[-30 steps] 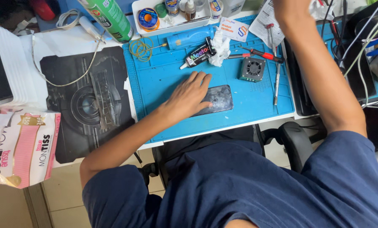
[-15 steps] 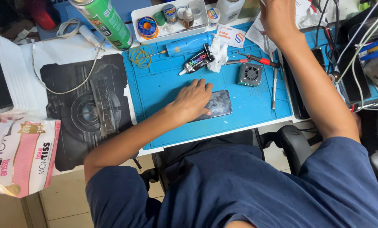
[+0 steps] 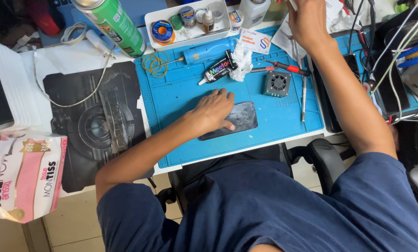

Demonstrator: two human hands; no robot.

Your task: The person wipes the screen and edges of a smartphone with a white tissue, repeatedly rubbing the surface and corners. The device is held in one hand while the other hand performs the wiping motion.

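My left hand point(image 3: 213, 112) lies flat on the left part of a dark phone point(image 3: 241, 116), pressing it onto the blue work mat point(image 3: 181, 98). My right hand point(image 3: 307, 23) is stretched to the far edge of the desk, above the mat's back right corner. Its fingers are cut off by the top of the view, with something small and white at them. A black glue tube point(image 3: 220, 70), a crumpled tissue point(image 3: 241, 58), a red-handled screwdriver point(image 3: 283, 67) and a small grey fan point(image 3: 277, 83) lie between the two hands.
A white tray point(image 3: 190, 41) of small bottles and a solder reel stands at the back, a green spray can point(image 3: 113, 23) to its left. A black mat point(image 3: 92, 121) and a tissue pack point(image 3: 27, 177) lie left. Cables and devices crowd the right.
My right hand has shifted slightly left and nearer along the desk's back edge. My left hand has stayed on the phone.
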